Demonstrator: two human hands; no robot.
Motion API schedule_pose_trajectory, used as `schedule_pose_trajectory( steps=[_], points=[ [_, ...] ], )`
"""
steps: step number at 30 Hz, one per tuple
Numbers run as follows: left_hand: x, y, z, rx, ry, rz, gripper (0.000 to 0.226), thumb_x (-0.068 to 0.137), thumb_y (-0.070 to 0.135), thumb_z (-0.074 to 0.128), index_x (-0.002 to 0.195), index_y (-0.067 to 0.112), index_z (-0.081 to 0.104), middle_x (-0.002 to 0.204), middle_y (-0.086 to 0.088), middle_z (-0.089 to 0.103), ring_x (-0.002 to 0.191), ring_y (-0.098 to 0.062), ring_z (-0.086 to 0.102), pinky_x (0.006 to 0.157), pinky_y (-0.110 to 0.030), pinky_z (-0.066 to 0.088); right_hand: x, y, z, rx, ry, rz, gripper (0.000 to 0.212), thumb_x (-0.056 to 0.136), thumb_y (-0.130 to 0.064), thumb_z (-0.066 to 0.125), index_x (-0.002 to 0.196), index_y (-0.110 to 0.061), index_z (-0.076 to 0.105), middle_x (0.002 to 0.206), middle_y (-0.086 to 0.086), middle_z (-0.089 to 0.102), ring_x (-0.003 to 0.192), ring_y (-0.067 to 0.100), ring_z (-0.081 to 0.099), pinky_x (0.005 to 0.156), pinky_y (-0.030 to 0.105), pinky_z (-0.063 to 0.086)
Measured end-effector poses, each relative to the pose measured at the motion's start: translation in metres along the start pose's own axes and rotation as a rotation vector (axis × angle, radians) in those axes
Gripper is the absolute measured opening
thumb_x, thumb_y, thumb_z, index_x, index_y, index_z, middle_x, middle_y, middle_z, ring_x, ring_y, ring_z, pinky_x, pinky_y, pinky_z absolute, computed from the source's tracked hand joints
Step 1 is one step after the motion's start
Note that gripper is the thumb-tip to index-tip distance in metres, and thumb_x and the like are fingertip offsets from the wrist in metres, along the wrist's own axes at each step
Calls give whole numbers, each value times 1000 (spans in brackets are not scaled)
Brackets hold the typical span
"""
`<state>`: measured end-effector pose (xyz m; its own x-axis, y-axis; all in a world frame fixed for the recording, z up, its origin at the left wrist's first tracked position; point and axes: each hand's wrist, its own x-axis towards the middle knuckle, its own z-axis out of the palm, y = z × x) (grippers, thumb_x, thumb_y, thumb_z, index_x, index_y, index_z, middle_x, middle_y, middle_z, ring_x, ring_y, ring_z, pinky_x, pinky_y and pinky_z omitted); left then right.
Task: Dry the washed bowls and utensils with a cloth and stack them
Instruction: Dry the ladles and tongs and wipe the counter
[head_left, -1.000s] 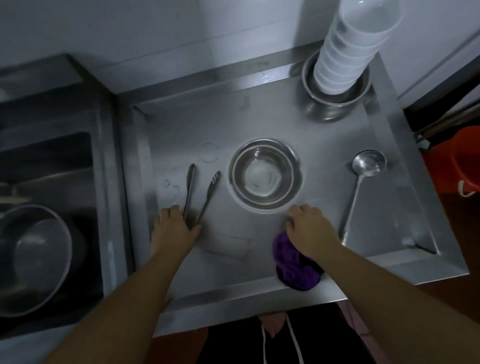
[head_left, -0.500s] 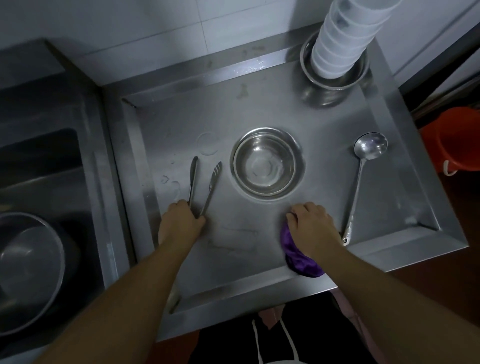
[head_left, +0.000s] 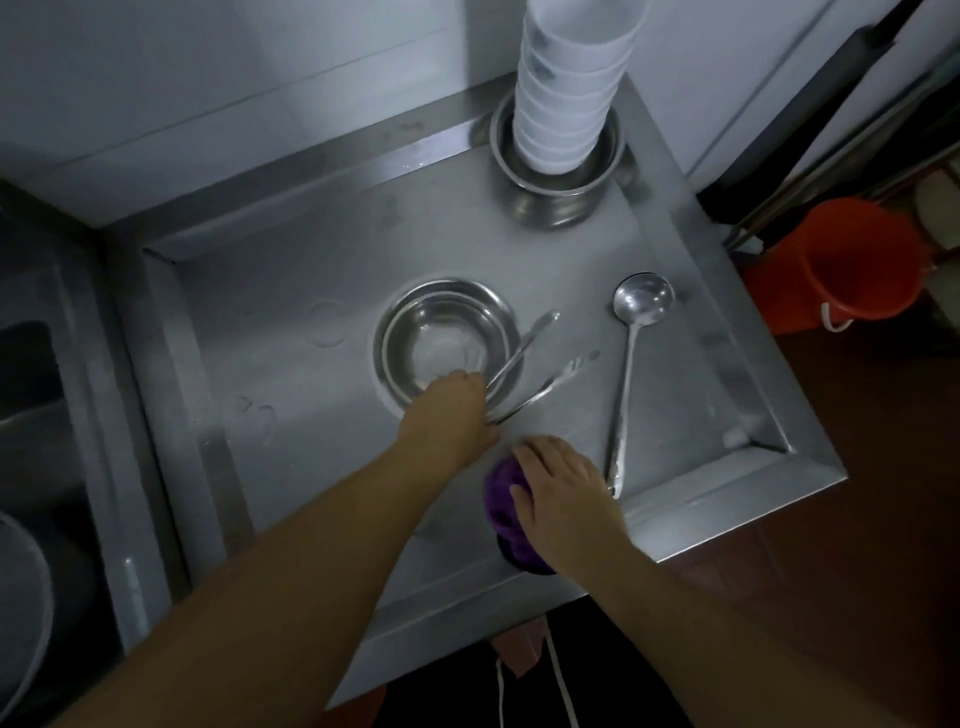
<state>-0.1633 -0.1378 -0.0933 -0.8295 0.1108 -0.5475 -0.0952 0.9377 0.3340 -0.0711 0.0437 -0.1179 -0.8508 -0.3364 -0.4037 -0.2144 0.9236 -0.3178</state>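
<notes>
My left hand (head_left: 451, 415) grips the hinge end of a pair of metal tongs (head_left: 530, 358), whose arms point up and right past the rim of a steel bowl (head_left: 441, 338) in the middle of the steel draining tray (head_left: 291, 312). My right hand (head_left: 561, 488) presses on a purple cloth (head_left: 506, 512) at the tray's front edge. A long metal ladle (head_left: 626, 374) lies to the right, its bowl end far from me. A tall stack of white bowls (head_left: 569, 88) stands inside a steel pot (head_left: 558, 182) at the back.
An orange bucket (head_left: 841, 265) stands on the floor to the right, beside dark poles leaning against the wall. A sink basin with a large steel bowl (head_left: 21, 597) lies to the left. White tiled wall behind the tray.
My left hand picked the tongs up from the left of the steel bowl and carried them right, across the bowl's front. My right hand stayed on the cloth. The view shifted.
</notes>
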Motion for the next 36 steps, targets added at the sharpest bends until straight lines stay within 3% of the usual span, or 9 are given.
schedule_pose_trajectory(
  steps=[5,13,23,27,30,34,36],
  points=[
    [32,41,8,23,-3,-59,48,88,36,75,123,7,60,122,-17,61,108,-37,65,91,-45,56,-2,27,-8,58,48,68,51,104,-42,48,146,-16,56,151,4,55,142,25,49,118,43,40],
    [57,79,26,-7,79,-187,52,89,38,76,125,4,60,122,-18,63,112,-37,65,88,-43,54,1,62,-25,109,104,68,48,104,-44,40,138,-16,59,141,3,59,134,25,53,115,42,44],
    [64,94,36,-118,83,-175,48,90,33,75,124,5,57,126,-18,59,116,-36,60,92,-45,53,6,68,-30,131,108,-2,43,104,-40,44,134,-14,62,136,3,61,130,22,54,115,36,42],
    [50,73,29,-199,95,-194,45,88,42,72,117,8,63,120,-14,62,108,-34,64,91,-46,56,5,50,-26,147,63,-67,49,100,-43,47,140,-18,60,140,2,60,131,23,54,114,40,44],
    [27,36,24,-283,147,-210,39,98,41,58,125,14,61,123,-12,63,110,-33,64,92,-47,55,-1,34,-11,110,-20,-164,64,95,-51,53,151,-20,52,153,3,53,143,26,46,118,47,40],
    [-15,-37,20,-294,262,-291,29,104,38,51,126,24,60,125,-5,64,107,-29,66,89,-44,55,-18,21,23,59,-130,-158,99,88,-62,58,168,-20,20,174,3,23,160,26,22,130,48,20],
    [-42,-79,17,-297,340,-358,27,104,35,52,126,23,61,121,-4,65,103,-31,67,87,-45,55,-25,10,43,54,-66,-129,105,84,-55,67,168,-15,18,175,7,20,160,29,21,129,51,22]
  ],
)
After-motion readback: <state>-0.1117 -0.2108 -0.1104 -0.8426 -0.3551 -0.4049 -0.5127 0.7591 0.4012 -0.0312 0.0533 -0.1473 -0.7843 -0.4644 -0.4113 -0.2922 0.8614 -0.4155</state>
